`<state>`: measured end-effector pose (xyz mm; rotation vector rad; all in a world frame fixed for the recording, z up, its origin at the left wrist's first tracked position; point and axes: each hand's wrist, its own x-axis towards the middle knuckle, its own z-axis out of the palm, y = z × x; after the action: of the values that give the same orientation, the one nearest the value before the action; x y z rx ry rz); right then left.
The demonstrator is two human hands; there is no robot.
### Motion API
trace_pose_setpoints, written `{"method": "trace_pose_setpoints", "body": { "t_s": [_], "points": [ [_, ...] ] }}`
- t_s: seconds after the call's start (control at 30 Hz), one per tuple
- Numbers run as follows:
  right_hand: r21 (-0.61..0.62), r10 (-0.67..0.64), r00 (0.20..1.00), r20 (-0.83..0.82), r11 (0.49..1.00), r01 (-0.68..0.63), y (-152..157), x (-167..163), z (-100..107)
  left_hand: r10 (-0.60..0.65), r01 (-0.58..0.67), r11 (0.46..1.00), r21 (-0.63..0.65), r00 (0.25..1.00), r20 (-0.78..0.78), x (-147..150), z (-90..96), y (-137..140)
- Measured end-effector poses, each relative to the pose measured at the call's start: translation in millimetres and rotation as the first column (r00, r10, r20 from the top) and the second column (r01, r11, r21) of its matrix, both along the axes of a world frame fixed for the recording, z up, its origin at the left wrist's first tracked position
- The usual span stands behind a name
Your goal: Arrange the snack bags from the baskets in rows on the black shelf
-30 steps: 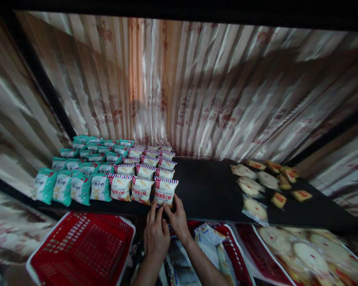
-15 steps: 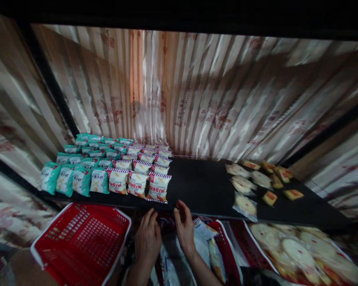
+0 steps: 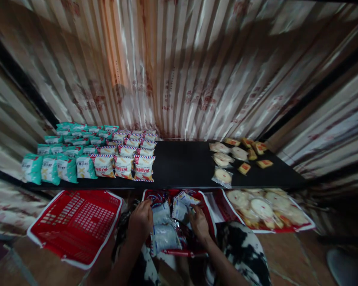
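Observation:
A red basket (image 3: 193, 253) with a pale rim stands between my knees below the shelf edge, holding loose snack bags, several of them pale or silvery (image 3: 164, 237). My left hand (image 3: 141, 217) is at the basket's left side, its fingers curled downward and blurred; whether they hold anything is unclear. Inside the right part of the basket, my right hand (image 3: 199, 223) has its fingers closed at the side of a white-and-blue snack bag (image 3: 180, 208). Above on the shelf, rows of white-and-red snack bags (image 3: 143, 168) stand beside rows of teal snack bags (image 3: 67, 168).
The black shelf (image 3: 181, 165) runs across in front of me. Round flat packaged cakes (image 3: 222, 175) and small yellow packets (image 3: 244, 168) lie at its right. A red basket (image 3: 91, 234) stands lower left; another basket full of round cakes (image 3: 261, 207) stands lower right.
My view has tipped downward, showing more of the baskets and floor. Both hands have gone from the shelf's front edge down to the middle basket and spread apart; the right now grips a bag.

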<state>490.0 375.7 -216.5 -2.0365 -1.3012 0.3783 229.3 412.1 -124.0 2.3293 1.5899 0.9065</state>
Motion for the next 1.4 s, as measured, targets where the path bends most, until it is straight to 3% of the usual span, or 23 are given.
{"method": "trace_pose_setpoints", "body": {
  "t_s": [0.1,0.27,0.43,0.6,0.7,0.83,0.93,1.0,1.1,1.23,1.4],
  "points": [
    [-0.087,0.073,0.996,0.042,0.994,-0.069,-4.5,-1.1,-12.4,-0.061,0.064,0.996,-0.064,0.997,0.055,12.2,-12.8,-9.8],
    [-0.151,0.147,0.987,0.071,0.979,-0.135,-8.9,-3.2,-26.0,-0.033,0.054,0.977,-0.206,0.994,0.100,32.3,-29.2,-20.8],
    [-0.199,0.218,0.969,0.115,0.961,-0.193,-6.0,-6.7,-20.5,-0.093,0.118,0.911,-0.396,0.992,0.081,54.6,-27.9,-35.0],
    [-0.257,0.268,0.950,0.163,0.941,-0.221,-5.8,-7.9,-15.4,-0.135,0.177,0.862,-0.474,0.983,0.121,82.6,-35.7,-52.6],
    [-0.235,0.271,0.952,0.142,0.943,-0.234,-8.7,-7.9,-12.7,-0.002,0.054,0.915,-0.400,0.992,0.129,90.0,-39.3,-47.0],
    [-0.022,0.261,0.965,0.043,0.965,-0.260,-4.9,-17.2,7.0,0.247,-0.190,0.953,-0.235,0.938,0.244,74.3,-28.9,-15.8],
    [0.170,0.353,0.930,-0.106,0.928,-0.333,13.6,-34.4,39.0,0.414,-0.381,0.910,-0.163,0.830,0.373,47.6,-15.7,14.3],
    [0.232,0.404,0.900,-0.165,0.903,-0.362,33.6,-49.9,64.5,0.506,-0.495,0.855,-0.153,0.736,0.449,28.7,-7.6,33.7],
    [0.292,0.452,0.871,-0.193,0.874,-0.390,68.2,-76.2,98.9,0.568,-0.594,0.795,-0.121,0.660,0.492,6.2,1.4,59.1],
    [0.259,0.442,0.890,-0.114,0.878,-0.403,107.8,-107.7,122.9,0.605,-0.666,0.740,-0.093,0.599,0.524,-7.8,1.1,82.6],
    [0.149,0.368,0.929,-0.046,0.922,-0.358,135.8,-128.3,122.3,0.594,-0.662,0.745,-0.083,0.600,0.536,-10.4,-16.0,97.4]
  ]
}}
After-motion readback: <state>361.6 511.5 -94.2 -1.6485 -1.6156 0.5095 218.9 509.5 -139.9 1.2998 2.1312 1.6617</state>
